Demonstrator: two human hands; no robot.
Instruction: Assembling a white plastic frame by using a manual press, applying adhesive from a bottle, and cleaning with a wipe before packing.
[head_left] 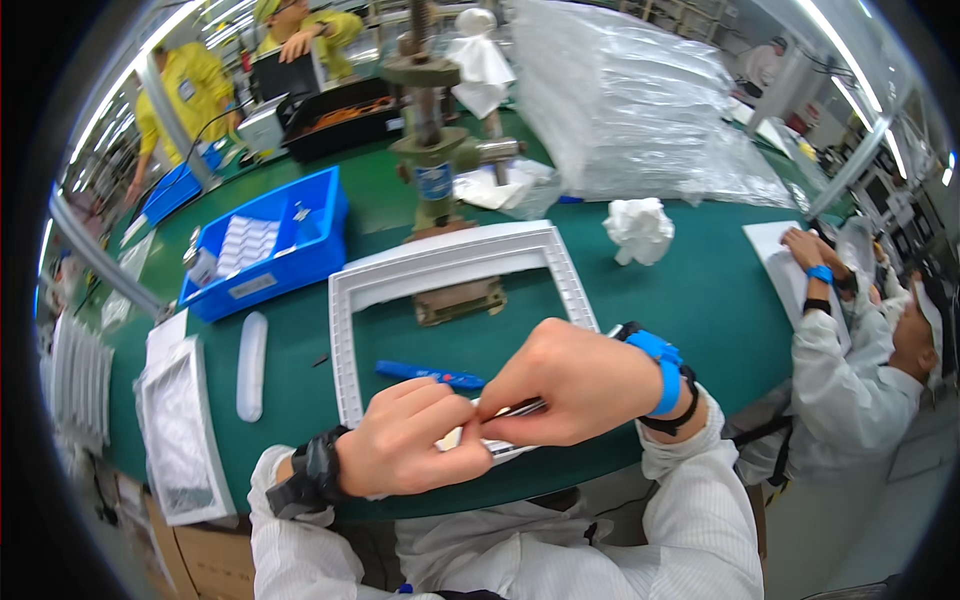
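A white rectangular plastic frame (455,262) lies on the green table in front of me, its near side largely hidden by my hands. My left hand (415,440) is closed at the frame's near edge, thumb and fingertips pinched around something small and pale that I cannot make out. Close against it, my right hand (570,385) is closed on a thin metal tool (525,408), whose tip is hidden between the hands. Inside the frame's opening, just beyond my fingers, lies a blue pen (428,375).
A green press (432,170) stands behind the frame. At left are a blue bin (262,275), a long white piece (252,365) and a bagged frame (185,430). Crumpled white paper (638,232) and wrapped stacks (630,110) lie beyond. A co-worker (850,350) sits at right.
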